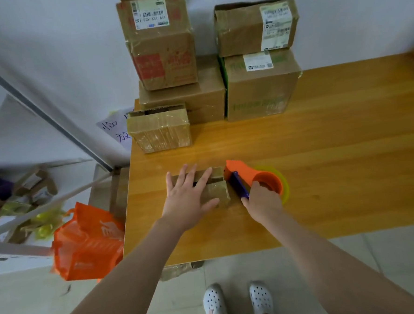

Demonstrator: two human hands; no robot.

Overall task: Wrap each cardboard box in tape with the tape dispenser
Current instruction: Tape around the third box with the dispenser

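In the frame centre our left hand (191, 197) presses spread on a small cardboard box (219, 192) and our right hand (263, 203) grips the orange tape dispenser (244, 172) at its right end, so it seems unfinished; above, one taped box (161, 133) looks done, the stacked boxes (260, 93) uncertain.

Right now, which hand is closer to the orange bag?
Left. The left hand presses the small box, just right of the orange bag; the right hand grips the tape dispenser, farther right.
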